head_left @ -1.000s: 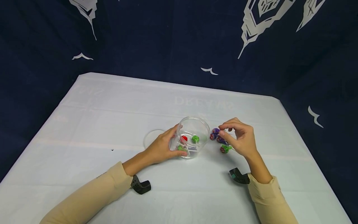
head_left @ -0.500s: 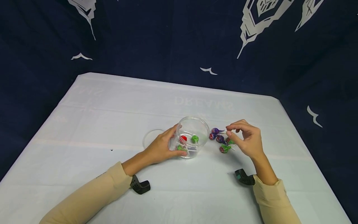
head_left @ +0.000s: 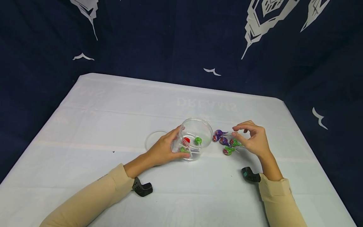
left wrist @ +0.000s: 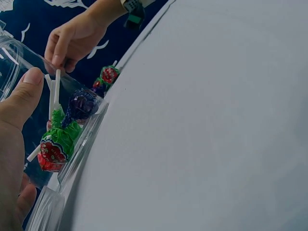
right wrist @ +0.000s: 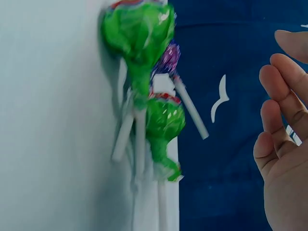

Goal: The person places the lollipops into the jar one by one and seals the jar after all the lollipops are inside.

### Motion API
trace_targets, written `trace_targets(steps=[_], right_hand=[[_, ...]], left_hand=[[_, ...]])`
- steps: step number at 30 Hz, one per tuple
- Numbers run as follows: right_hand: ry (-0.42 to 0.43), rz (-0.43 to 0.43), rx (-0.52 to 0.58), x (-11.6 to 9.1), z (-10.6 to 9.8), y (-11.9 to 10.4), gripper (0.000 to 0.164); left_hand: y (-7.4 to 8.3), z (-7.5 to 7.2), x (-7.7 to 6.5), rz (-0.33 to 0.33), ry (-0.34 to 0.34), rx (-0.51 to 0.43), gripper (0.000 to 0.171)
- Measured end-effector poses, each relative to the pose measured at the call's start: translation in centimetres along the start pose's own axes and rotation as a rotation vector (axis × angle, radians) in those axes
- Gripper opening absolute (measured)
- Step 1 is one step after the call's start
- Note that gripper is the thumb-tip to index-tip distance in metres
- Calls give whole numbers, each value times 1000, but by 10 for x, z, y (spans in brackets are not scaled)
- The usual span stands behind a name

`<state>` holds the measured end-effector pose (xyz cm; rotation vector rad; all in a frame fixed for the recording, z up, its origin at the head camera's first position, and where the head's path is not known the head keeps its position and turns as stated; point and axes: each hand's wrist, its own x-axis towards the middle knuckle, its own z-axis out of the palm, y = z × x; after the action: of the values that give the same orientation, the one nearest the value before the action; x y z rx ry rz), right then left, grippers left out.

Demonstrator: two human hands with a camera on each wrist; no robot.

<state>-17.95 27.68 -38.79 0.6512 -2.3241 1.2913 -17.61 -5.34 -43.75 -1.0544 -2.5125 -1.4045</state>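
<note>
My left hand (head_left: 162,150) grips a clear plastic jar (head_left: 210,138) from its left side, the thumb along the near wall. Inside the jar lie several wrapped lollipops, among them a red one (head_left: 186,140), a green one (head_left: 198,141) and a dark purple one (left wrist: 83,104). Right of the jar is a loose group of lollipops on the table, with purple wrappers (head_left: 223,141) and green wrappers (head_left: 227,151). My right hand (head_left: 253,138) hovers by their sticks, thumb and forefinger apart with nothing between them in the right wrist view.
A clear round lid (head_left: 147,138) lies left of the jar, partly behind my left hand. White cloth covers the table (head_left: 99,126), and a dark blue patterned curtain (head_left: 158,41) hangs behind it. Black wrist cameras (head_left: 142,188) sit on both sleeves.
My right hand has drawn back to the right from over the lollipop group, uncovering the purple and green ones beneath. My left hand and the jar stay in place.
</note>
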Motion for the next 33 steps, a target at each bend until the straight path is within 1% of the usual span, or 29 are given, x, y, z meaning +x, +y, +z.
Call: trace_targets(steps=[3,7,11,17,24,27,31,33], right_hand=[[2,12,-38,-1,-1,10,17],[-6,43,-134,-1,-2,16,15],[-25,77,-236,-2,-3,23,14],[-28,102,-268,-6,-7,51,13],[-37,157,-362,-9,-9,83,15],[-66,209,-340,-7,-8,76,16],[-126,305,-310,-4,-6,49,19],[-156,344,-328,-4,-5,41,19]], left_hand=[[0,0,0,9,-4,-3,101],[0,-1,0,19,-4,-3,101],[-1,0,0,15,-3,-4,101],[0,-1,0,11,3,-2,102],[1,-2,1,1,-4,3,102],[1,-3,2,-5,-3,2,102],[0,-2,1,-12,-4,2,101],[0,-1,0,-13,-6,3,101]])
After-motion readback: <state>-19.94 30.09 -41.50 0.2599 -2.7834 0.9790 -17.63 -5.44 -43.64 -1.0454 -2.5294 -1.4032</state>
